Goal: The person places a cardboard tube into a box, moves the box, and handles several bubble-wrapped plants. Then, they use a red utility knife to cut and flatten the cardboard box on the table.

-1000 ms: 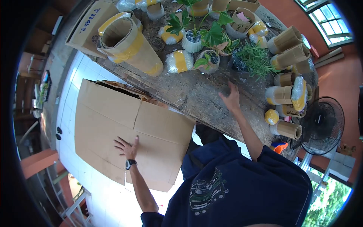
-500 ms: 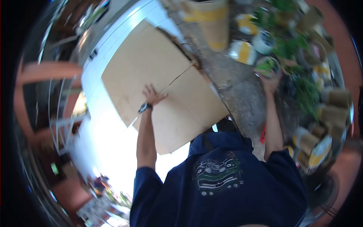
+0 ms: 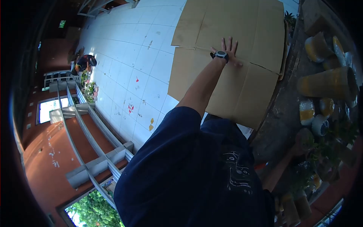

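Note:
My left hand [image 3: 230, 56], with a watch [image 3: 221, 55] on its wrist, lies with spread fingers on a large flat piece of brown cardboard [image 3: 238, 87]. The cardboard has creases and a slit near its right edge. At the lower right, my right hand [image 3: 302, 142] is in shadow among potted plants [image 3: 329, 151]. Its fingers are too dark to make out, and so is anything in them. A white-and-yellow wrapped bundle [image 3: 307, 112] and a round white item [image 3: 320, 125] are just above it.
A large taped cardboard tube [image 3: 327, 84] lies at the right on the dark ledge [image 3: 280, 113]. White floor tiles [image 3: 140, 56] stretch leftward, with red and yellow scraps on them. A person [image 3: 86, 63] crouches beside plants at the far left. Metal rails [image 3: 96, 142] run below.
The view has turned, bringing more floor and the crouching person into sight. My left hand still rests spread on the cardboard. My right hand, earlier at a small potted plant, is now in shadow.

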The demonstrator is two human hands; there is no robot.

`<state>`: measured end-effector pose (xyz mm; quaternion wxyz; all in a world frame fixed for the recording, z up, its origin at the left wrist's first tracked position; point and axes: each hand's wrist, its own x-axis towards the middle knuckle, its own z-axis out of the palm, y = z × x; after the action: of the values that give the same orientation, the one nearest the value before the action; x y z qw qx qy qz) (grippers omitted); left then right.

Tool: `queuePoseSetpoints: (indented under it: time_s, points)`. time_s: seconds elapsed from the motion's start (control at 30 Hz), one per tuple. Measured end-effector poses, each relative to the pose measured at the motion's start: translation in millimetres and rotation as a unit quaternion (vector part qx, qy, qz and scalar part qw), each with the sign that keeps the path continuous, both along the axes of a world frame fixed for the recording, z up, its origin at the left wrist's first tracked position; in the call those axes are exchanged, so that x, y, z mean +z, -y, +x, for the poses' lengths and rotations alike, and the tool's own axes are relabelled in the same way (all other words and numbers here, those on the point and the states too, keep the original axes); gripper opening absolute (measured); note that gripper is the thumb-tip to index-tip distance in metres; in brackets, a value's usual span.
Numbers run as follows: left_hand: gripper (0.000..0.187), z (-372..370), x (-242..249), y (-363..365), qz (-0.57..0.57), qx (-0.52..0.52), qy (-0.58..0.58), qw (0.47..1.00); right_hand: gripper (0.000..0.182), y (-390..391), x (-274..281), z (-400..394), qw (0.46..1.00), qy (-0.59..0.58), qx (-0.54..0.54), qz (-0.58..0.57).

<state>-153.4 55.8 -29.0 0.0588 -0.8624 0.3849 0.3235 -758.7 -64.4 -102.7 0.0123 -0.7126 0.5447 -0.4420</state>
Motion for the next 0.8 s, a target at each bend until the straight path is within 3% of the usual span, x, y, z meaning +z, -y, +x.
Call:
queuePoseSetpoints:
  time_s: [0.03, 0.07, 0.2, 0.27, 0.33, 0.4, 0.47, 0.57, 0.67, 0.77, 0.8]
  points:
    - [0.13, 1.7, -2.8, 0.2, -0.01, 0.001, -0.002, 1.0, 0.077, 0.5, -1.2, -3.2, 0.992, -0.114, -0.027, -0.041]
    - [0.13, 2.7, -5.1, -0.7, -0.019, 0.002, -0.005, 1.0, 0.074, -3.5, -6.8, -5.8, 0.994, -0.109, -0.027, -0.006]
    - [0.128, 3.5, -3.9, 0.7, -0.019, 0.015, -0.015, 1.0, 0.068, -43.8, 7.5, 25.4, 0.98, 0.125, 0.021, 0.155]
    - [0.127, 4.6, -2.7, 1.5, -0.023, 0.01, -0.018, 1.0, 0.07, -78.2, 26.1, 56.9, 0.947, 0.232, 0.048, 0.217]
    - [0.128, 7.1, -8.6, 5.0, -0.024, 0.013, -0.013, 1.0, 0.065, -105.7, 37.4, 83.0, 0.873, 0.371, 0.078, 0.306]
    - [0.128, 9.5, -13.5, 10.7, -0.02, 0.012, -0.009, 1.0, 0.068, -127.0, 58.7, 109.7, 0.841, 0.352, 0.067, 0.405]
    - [0.128, 8.3, -15.4, 14.5, -0.013, 0.009, -0.002, 1.0, 0.066, -141.2, 49.7, 122.3, 0.772, 0.331, 0.083, 0.536]
    - [0.127, 7.3, -13.3, 17.8, 0.0, 0.006, 0.009, 1.0, 0.072, -152.8, 69.1, 167.7, 0.767, 0.264, 0.156, 0.564]
    - [0.126, 7.0, -10.3, 17.6, 0.007, 0.001, 0.02, 1.0, 0.091, -150.9, 43.6, 186.5, 0.761, 0.178, 0.23, 0.58]
    - [0.127, 7.3, -16.7, 16.9, -0.006, 0.004, 0.017, 1.0, 0.108, -147.4, 57.0, 210.6, 0.838, 0.105, 0.31, 0.435]
    - [0.126, 5.5, -15.3, 16.0, -0.003, 0.003, 0.023, 1.0, 0.104, -148.7, 62.1, 214.5, 0.825, 0.122, 0.301, 0.464]
